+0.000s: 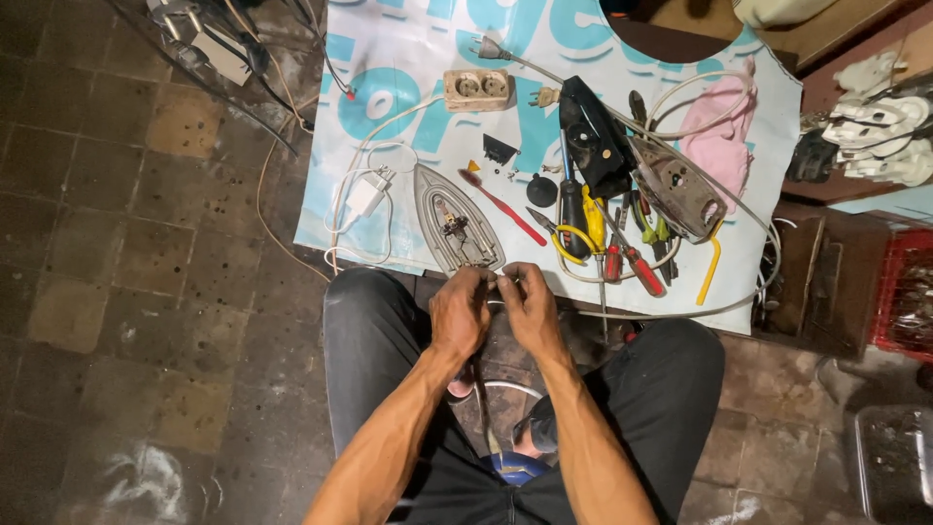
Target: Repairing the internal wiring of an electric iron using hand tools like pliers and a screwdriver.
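Tiled floor, printed sheet [408,58] spread with tools.
A thin white wire [502,281] was pinched between the fingertips of the left hand [460,313] and right hand [530,309], just beside the iron soleplate [453,228].

Worn dark stone-tile floor [146,292], dimly lit, with a red crate [904,292] at the right edge.

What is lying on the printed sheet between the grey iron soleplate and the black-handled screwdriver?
In the head view, a thin red-handled tool lies slantwise between the grey pointed iron soleplate and the black-handled screwdriver.
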